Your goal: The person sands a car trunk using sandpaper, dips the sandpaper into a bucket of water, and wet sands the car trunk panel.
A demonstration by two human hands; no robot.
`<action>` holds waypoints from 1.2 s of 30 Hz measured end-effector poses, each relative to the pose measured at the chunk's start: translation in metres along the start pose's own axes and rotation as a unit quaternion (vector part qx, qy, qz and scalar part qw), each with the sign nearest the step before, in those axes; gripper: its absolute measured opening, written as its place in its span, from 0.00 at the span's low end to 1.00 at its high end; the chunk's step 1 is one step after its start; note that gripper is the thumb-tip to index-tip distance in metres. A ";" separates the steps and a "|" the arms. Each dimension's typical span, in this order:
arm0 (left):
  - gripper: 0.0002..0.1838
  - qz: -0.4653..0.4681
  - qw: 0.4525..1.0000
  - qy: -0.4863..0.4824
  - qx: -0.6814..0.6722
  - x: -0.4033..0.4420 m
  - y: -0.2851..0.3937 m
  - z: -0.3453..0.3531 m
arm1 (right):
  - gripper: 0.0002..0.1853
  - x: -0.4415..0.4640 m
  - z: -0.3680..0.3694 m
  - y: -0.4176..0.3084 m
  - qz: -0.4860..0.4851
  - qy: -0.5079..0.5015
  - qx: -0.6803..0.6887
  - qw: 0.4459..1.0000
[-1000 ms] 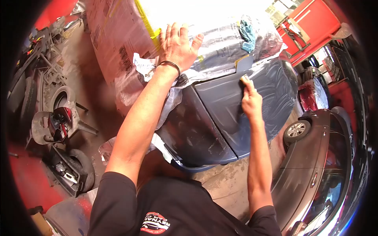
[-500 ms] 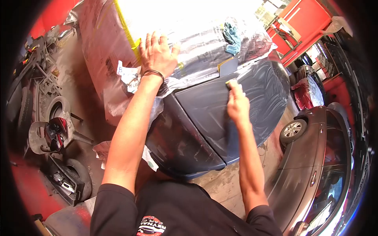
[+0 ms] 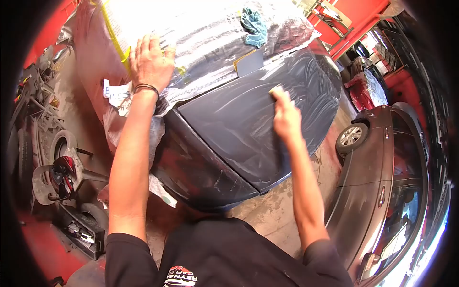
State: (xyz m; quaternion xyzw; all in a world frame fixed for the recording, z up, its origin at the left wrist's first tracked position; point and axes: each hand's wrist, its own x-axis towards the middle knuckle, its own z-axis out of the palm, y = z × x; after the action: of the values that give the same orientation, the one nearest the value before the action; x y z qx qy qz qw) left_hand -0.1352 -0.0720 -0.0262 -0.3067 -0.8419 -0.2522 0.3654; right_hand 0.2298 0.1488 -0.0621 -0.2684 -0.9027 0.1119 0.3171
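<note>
My left hand (image 3: pixel 152 63) lies flat, fingers spread, on the plastic-and-paper masking (image 3: pixel 205 52) beside a strip of yellow tape (image 3: pixel 114 38). A dark band circles that wrist. My right hand (image 3: pixel 286 112) is closed on a small yellowish pad (image 3: pixel 275 89), pressed to the dark car panel (image 3: pixel 229 115), which carries pale smeared streaks. Most of the pad is hidden by the fingers. A grey folded sheet (image 3: pixel 250 63) rests at the masking's edge, and a crumpled blue cloth (image 3: pixel 254 27) lies on the masking above it.
A brown car (image 3: pixel 366 191) stands at the right. On the left are a plastic chair (image 3: pixel 45 184) holding a tail light (image 3: pixel 63 174), tires (image 3: pixel 63 143) and loose parts. Torn paper (image 3: pixel 161 190) hangs by the panel's lower left edge. Red cabinets stand at the upper right.
The car and masking have shifted left and up in view. My right hand with the pad has moved across the panel, away from the grey sheet. My left hand remains on the masking.
</note>
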 end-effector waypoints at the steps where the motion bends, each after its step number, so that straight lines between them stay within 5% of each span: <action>1: 0.37 0.003 1.000 0.002 0.001 0.001 -0.001 0.001 | 0.21 -0.028 -0.009 -0.042 -0.032 -0.019 -0.019 0.999; 6: 0.35 0.017 1.000 0.015 -0.006 0.005 -0.005 0.003 | 0.30 -0.134 -0.056 -0.111 -0.107 -0.204 0.042 0.972; 12: 0.35 0.032 0.999 0.019 -0.019 0.004 -0.008 0.007 | 0.20 -0.016 -0.036 0.069 0.031 -0.002 -0.034 0.999; 13: 0.34 0.029 0.999 0.016 -0.023 0.004 -0.008 0.006 | 0.20 0.000 -0.041 0.064 0.132 -0.027 -0.015 0.991; 15: 0.33 0.039 0.999 0.033 -0.015 0.004 -0.008 0.009 | 0.20 -0.009 -0.026 0.062 0.089 0.000 -0.062 0.994; 21: 0.34 0.040 0.998 0.038 -0.012 0.005 -0.006 0.005 | 0.30 -0.150 -0.050 -0.117 -0.031 -0.147 -0.002 0.989; 23: 0.35 0.044 0.998 0.041 -0.006 0.005 -0.007 0.010 | 0.31 -0.150 -0.057 -0.095 -0.042 -0.178 0.001 0.983; 26: 0.36 0.043 0.998 0.034 -0.016 0.005 -0.009 0.014 | 0.25 -0.089 -0.049 -0.013 -0.004 -0.039 -0.058 0.998; 29: 0.36 0.038 0.998 0.037 -0.023 0.004 -0.007 0.013 | 0.21 -0.021 -0.051 0.066 0.200 -0.048 -0.012 0.979; 30: 0.36 0.036 0.998 0.037 -0.022 0.003 -0.006 0.014 | 0.22 -0.026 -0.039 0.080 0.135 -0.017 -0.042 0.990; 31: 0.36 0.039 0.998 0.039 -0.027 0.003 -0.004 0.013 | 0.22 -0.025 -0.034 0.067 0.070 0.014 -0.073 0.995; 32: 0.36 0.039 0.998 0.040 -0.031 0.001 -0.003 0.013 | 0.24 -0.041 -0.034 0.053 0.111 -0.031 -0.130 0.985; 36: 0.35 0.032 0.998 0.040 -0.049 -0.003 -0.003 0.012 | 0.26 -0.137 -0.035 -0.095 0.029 -0.061 -0.081 0.994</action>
State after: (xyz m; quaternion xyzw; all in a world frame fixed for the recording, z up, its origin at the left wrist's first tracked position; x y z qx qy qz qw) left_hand -0.1413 -0.0678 -0.0365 -0.3403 -0.8033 -0.2932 0.3911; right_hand 0.3022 -0.0049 -0.0697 -0.3121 -0.9181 0.0636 0.2357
